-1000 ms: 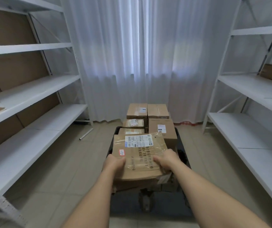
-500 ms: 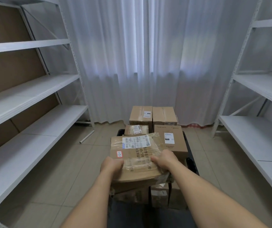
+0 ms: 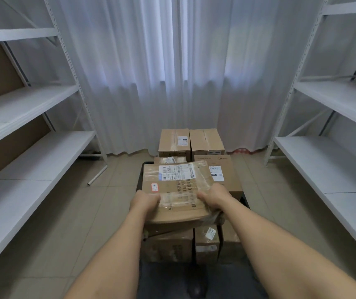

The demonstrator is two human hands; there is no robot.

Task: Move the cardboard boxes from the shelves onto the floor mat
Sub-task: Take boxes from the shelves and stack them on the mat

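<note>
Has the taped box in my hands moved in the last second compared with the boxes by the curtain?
Cannot tell: the taped box keeps overlapping the stacked boxes; the camera shifted.

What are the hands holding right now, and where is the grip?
Both hands hold the taped cardboard box at its near edge: left hand on the near-left corner, right hand on the near-right.

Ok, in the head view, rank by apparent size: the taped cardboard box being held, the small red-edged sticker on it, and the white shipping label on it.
1. Taped cardboard box, gripped by both hands.
2. White shipping label.
3. Small red-edged sticker.
All share one surface, so nearness doesn't skew this.
</note>
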